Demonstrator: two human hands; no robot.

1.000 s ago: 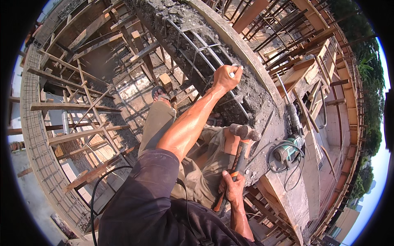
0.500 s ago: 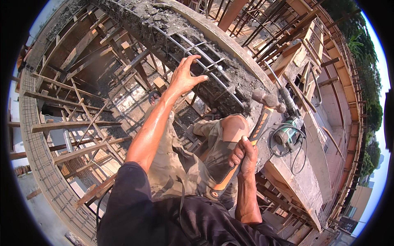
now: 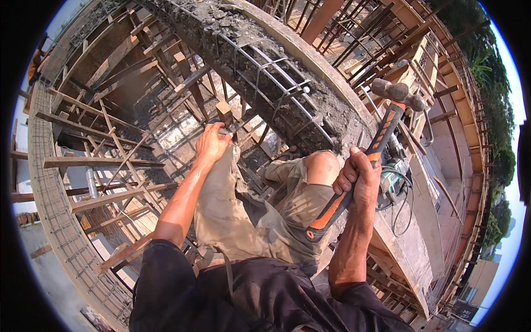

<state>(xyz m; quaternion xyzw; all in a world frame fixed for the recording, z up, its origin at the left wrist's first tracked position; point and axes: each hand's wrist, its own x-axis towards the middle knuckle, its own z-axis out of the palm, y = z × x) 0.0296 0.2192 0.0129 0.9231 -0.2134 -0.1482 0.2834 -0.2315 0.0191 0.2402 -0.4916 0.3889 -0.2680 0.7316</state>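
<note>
My right hand (image 3: 359, 176) is wrapped around the black and orange handle of a hammer (image 3: 381, 135). The hammer's double-faced metal head (image 3: 398, 94) points up and away, above the concrete. My left hand (image 3: 212, 144) is low beside my left trouser leg (image 3: 218, 191), close to the top of a wooden post (image 3: 224, 108). Its fingers are bent together around a small greyish thing that is too hidden to name. Ahead of me runs a broken concrete beam (image 3: 337, 91) with exposed steel rebar (image 3: 276, 74) along its side.
A green corded power tool (image 3: 391, 180) lies on the concrete to my right, its cable looped beside it. Timber props (image 3: 105, 161) and crossed boards fill the deep opening at left. Rebar mesh (image 3: 61, 221) curves along the far left. Another person (image 3: 37, 63) is at the far-left edge.
My left hand has left the rebar and dropped down and to the left, its spread fingers now closed. My right hand has lifted the hammer up and to the right.
</note>
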